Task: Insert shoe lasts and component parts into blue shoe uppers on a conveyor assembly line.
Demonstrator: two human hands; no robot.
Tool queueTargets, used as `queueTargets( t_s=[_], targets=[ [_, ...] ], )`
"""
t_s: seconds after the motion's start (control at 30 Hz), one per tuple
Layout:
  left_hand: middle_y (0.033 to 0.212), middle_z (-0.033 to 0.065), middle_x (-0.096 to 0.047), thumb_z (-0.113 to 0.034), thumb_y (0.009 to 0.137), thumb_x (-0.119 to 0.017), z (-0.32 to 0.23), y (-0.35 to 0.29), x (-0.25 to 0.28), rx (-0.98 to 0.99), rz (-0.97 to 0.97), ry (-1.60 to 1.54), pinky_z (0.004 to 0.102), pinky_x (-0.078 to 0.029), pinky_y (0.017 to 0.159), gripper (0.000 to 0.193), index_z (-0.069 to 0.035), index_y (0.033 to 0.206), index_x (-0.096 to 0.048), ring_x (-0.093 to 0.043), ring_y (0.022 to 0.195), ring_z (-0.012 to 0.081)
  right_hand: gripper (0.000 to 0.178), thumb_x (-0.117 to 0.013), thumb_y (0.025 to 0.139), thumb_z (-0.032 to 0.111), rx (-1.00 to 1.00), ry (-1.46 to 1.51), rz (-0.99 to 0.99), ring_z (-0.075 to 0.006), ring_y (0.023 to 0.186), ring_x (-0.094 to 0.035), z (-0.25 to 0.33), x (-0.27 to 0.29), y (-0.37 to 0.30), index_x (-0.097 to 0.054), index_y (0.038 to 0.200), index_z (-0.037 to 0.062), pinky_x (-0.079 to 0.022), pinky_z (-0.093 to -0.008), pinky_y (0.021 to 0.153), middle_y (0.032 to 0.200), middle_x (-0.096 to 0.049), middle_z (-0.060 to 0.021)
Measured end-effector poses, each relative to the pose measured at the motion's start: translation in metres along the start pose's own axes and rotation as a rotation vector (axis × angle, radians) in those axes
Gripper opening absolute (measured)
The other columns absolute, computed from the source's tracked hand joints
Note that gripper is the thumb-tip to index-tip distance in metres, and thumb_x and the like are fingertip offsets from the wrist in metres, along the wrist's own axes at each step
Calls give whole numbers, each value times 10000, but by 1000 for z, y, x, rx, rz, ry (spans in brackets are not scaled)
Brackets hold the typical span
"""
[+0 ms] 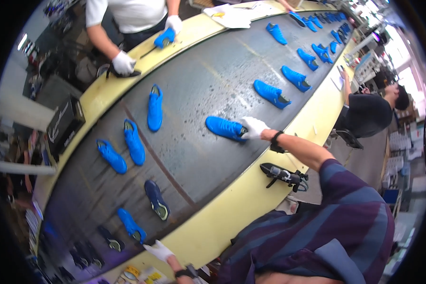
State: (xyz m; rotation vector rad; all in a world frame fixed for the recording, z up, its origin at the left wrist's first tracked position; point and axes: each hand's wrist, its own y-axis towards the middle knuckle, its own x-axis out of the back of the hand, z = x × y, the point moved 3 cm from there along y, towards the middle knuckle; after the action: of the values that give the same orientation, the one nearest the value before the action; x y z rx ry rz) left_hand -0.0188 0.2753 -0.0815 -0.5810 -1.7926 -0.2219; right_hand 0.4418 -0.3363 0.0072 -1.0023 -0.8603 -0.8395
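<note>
My right hand (254, 128), in a white glove, grips the heel end of a bright blue shoe (221, 127) on the grey conveyor belt (189, 104). The shoe's toe points left. My left hand (159, 251), also gloved in white, lies at the belt's near edge with its fingers stretched out and nothing in it. Nearest to it on the belt is another blue shoe (131, 226). Just beyond lies a dark navy shoe (156, 199) with a pale green lining.
More blue shoes (272, 93) line the belt toward the far right. Across it, a co-worker's gloved hands (124, 63) hold a blue shoe and a dark piece. On the yellow near ledge (232, 203) rests a black tool (281, 174). Yellow tape (131, 272) sits lower left.
</note>
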Motion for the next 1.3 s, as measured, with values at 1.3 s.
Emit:
queueTargets(
  t_s=[1.3],
  targets=[
    [1344,302,-619,-540,1088,-362,-332,-291,198,84,1167,-1663,502,-492,1104,720,83,1417,-509,-622,1255,401,866,-824,838,159,730,1175,226,-288,1255,-597,207,98,-351,-410,1592,63,-513,-422,1044,1396,-584,-174]
  ],
)
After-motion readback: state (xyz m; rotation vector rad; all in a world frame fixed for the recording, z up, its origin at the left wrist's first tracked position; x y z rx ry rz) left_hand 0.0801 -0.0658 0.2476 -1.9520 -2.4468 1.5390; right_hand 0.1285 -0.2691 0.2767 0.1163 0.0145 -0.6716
